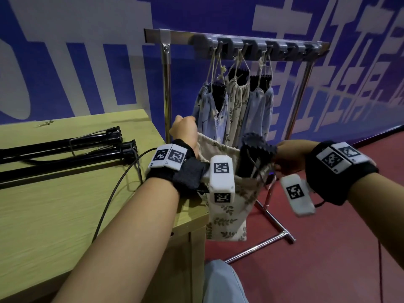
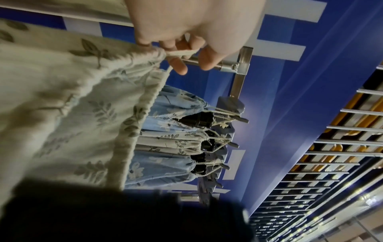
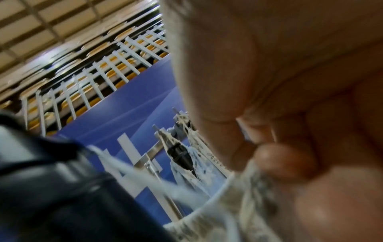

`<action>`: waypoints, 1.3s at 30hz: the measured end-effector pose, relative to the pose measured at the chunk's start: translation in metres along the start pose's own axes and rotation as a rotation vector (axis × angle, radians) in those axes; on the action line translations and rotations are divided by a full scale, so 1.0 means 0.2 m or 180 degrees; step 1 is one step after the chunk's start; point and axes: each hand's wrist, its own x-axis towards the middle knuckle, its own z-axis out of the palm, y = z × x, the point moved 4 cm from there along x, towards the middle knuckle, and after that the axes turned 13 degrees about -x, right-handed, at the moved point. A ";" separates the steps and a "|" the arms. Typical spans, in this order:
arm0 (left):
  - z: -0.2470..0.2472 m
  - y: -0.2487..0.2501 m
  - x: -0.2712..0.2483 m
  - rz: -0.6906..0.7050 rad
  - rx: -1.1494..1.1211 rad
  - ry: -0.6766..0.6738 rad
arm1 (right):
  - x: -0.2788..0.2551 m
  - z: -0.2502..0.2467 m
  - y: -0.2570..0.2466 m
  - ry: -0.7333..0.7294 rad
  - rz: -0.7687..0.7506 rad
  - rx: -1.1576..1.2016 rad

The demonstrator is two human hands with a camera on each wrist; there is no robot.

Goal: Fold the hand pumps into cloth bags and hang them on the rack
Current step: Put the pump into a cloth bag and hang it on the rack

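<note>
A cream leaf-print cloth bag point(image 1: 227, 215) hangs between my hands in front of the rack. A folded black hand pump point(image 1: 255, 154) stands in it, its top sticking out of the mouth. My left hand point(image 1: 184, 127) grips the left end of the bag's rim; in the left wrist view the left hand point(image 2: 182, 55) pinches the drawstring point(image 2: 180, 52) at the corner of the bag point(image 2: 82, 98). My right hand point(image 1: 283, 161) holds the right end; up close the right hand point(image 3: 286, 157) curls on the bag's rim point(image 3: 238, 204), with the pump point(image 3: 62, 196) blurred beside it.
The metal rack point(image 1: 258, 45) carries three filled bags point(image 1: 236, 106) on its left hooks; hooks to their right are bare. Two more folded black pumps point(image 1: 65, 149) lie on the wooden table point(image 1: 65, 215) at left. A rack foot point(image 1: 271, 239) crosses the red floor.
</note>
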 end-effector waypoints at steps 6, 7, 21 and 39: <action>0.04 -0.05 -0.03 -0.0383 0.0177 -0.0335 | 0.07 -0.06 0.06 0.1065 0.0236 -0.0287; 0.05 -0.05 -0.03 -0.0381 0.0199 -0.0374 | 0.06 -0.07 0.06 0.1177 0.0244 -0.0395; 0.08 -0.03 -0.07 -0.0217 0.0013 -0.0765 | -0.06 0.07 -0.11 0.0688 0.0077 -0.3000; 0.17 -0.11 -0.14 0.0217 0.2511 -0.2272 | -0.05 0.02 -0.14 0.0334 -0.1066 0.1078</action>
